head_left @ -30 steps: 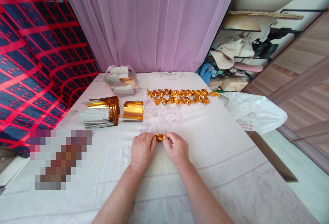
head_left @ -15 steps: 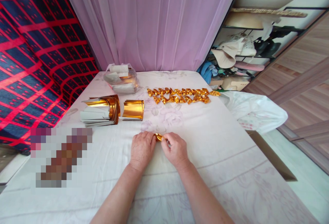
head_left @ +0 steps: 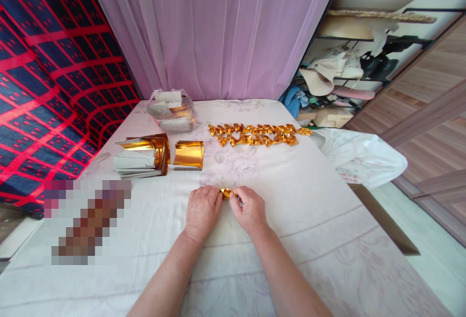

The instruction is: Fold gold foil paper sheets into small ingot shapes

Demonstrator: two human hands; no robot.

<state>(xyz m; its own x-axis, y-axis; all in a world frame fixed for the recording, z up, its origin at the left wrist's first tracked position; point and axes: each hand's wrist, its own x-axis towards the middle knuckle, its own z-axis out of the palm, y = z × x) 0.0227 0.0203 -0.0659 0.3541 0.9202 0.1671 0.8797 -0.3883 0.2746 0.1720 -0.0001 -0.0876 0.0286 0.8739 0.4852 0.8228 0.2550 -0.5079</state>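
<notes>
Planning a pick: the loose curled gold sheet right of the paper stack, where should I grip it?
Pinch the gold sheet at its raised top edge, coming from above: it arches up off the table, and the paper stack crowds its left side.

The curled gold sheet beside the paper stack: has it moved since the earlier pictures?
No. The curled gold sheet lies right of the paper stack as before.
</notes>
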